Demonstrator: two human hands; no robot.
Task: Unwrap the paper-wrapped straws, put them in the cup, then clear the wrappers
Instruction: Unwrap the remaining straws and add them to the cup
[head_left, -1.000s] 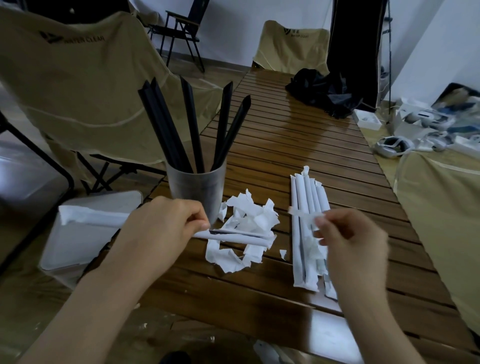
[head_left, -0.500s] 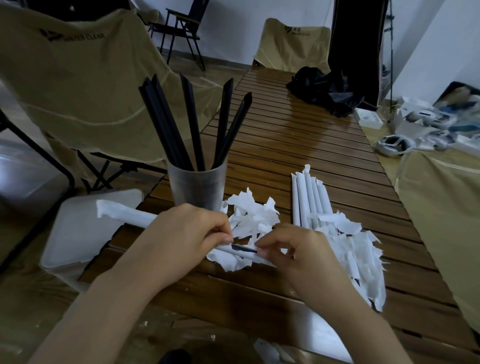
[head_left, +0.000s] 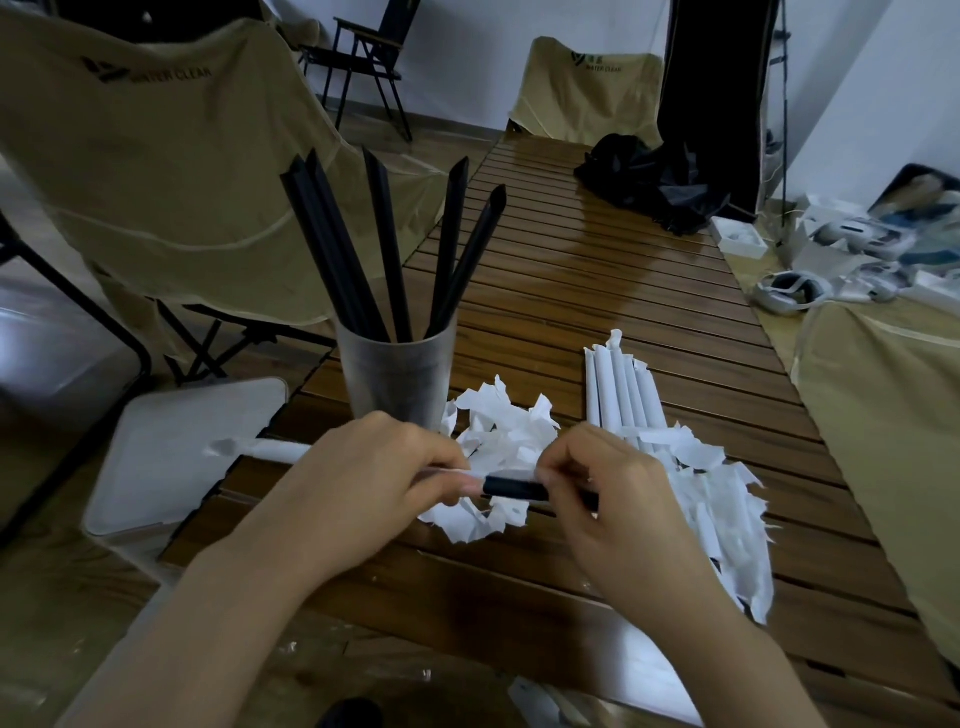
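A frosted cup (head_left: 397, 376) stands on the wooden slat table (head_left: 597, 291) with several black straws (head_left: 363, 249) in it. My left hand (head_left: 363, 483) grips the white paper wrapper (head_left: 270, 449) of a straw lying crosswise. My right hand (head_left: 618, 499) pinches that straw's bare black end (head_left: 514, 488), which sticks out of the wrapper. A row of wrapped straws (head_left: 618, 395) lies to the right. Torn wrappers (head_left: 498, 431) are heaped behind my hands, and more torn wrappers (head_left: 722, 509) lie over the near ends of the wrapped row.
A white bin lid (head_left: 171, 457) sits low at the table's left edge. Tan folding chairs (head_left: 171, 156) stand left and at the far end. A black bag (head_left: 649, 182) lies on the far table. White gear (head_left: 831, 249) clutters the right side.
My right hand dropped a torn scrap on the right pile, came back left and took hold of the straw. A stretch of black straw now shows outside the wrapper.
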